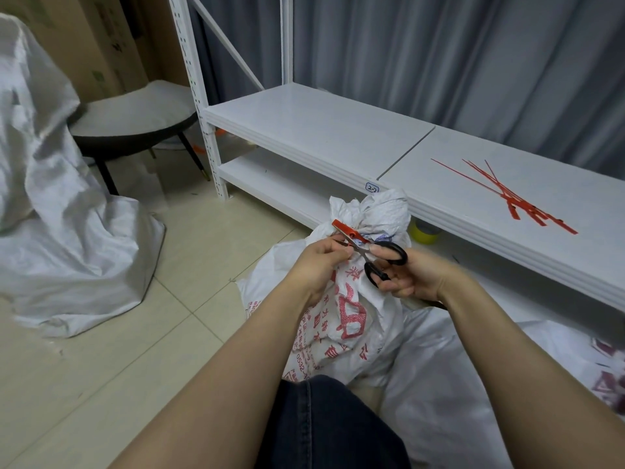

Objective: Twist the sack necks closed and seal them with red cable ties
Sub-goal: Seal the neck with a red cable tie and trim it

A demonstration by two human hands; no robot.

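Observation:
A white woven sack with red print stands in front of me, its neck bunched and bound by a red cable tie whose flat tag sticks out to the left. My left hand pinches the tie's tail just below the tag. My right hand grips black-handled scissors, their blades reaching left to the tie at my left fingertips. Several loose red cable ties lie on the white shelf to the right.
The white metal shelf unit runs behind the sack, with a yellow tape roll under it. A slumped white sack sits at left beside a round stool. Another white sack lies at lower right. My knee is below.

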